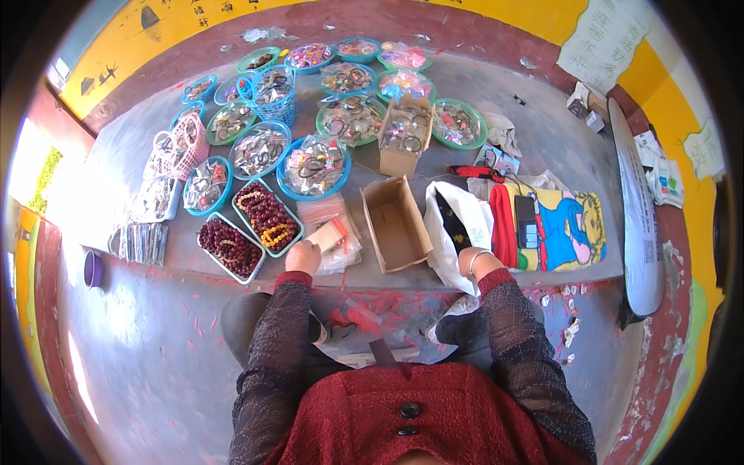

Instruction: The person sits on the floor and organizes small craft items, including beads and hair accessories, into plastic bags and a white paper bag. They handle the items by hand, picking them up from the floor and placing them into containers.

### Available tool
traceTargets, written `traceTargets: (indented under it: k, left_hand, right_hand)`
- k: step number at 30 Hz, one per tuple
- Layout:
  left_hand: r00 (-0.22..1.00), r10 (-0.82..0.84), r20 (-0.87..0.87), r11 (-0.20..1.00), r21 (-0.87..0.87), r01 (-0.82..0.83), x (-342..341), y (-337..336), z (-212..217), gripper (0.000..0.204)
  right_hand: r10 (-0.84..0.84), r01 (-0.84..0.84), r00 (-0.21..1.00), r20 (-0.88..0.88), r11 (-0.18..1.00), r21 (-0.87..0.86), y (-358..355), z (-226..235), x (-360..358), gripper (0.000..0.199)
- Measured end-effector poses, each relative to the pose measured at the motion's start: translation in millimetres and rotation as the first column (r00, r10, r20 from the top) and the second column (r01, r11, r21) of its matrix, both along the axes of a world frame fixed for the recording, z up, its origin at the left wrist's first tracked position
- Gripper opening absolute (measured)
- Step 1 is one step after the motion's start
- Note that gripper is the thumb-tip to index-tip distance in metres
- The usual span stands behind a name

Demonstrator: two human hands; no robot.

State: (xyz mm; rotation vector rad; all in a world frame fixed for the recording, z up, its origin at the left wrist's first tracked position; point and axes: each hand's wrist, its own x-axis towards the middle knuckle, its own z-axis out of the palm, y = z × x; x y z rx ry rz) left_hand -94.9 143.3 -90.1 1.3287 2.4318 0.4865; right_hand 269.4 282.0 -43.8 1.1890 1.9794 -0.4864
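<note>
My left hand (303,256) grasps a small card (327,234) beside the near bead trays (267,215); my right hand (470,262) reaches into a white bag (457,225), grip hidden.

Single view only: a head-worn fisheye, looking steeply down and forward over the person's own chest and forearms. The ledge (542,139) with the bowls (314,167) sat at arm's reach, mid-frame; the far wall (325,12) curved along the top edge. Straight edges bowed toward the rim, and dark vignette filled the corners. No second view, so no overlap.
</note>
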Motion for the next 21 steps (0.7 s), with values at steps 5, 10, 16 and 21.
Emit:
traceTargets:
  k: [5,10,16,21]
  left_hand:
    - [0.969,-0.18,-0.168,0.982,-0.086,0.168,15,9,-46,0.03]
    - [0.915,-0.183,-0.359,0.983,-0.043,0.179,17,21,-75,0.028]
    - [0.9,-0.266,-0.344,0.886,-0.455,0.088,15,29,-76,0.032]
    - [0.895,-0.29,-0.338,0.862,-0.498,0.091,21,31,-51,0.028]
  right_hand:
    - [0.034,-0.029,0.998,-0.062,0.996,0.081,-8,8,0,0.027]
    - [-0.021,0.089,0.963,-0.27,0.965,0.245,-5,22,4,0.028]
    - [0.026,0.076,0.929,-0.369,0.963,0.259,-19,37,4,0.027]
    - [-0.032,0.111,0.944,-0.329,0.968,0.224,-35,45,17,0.027]
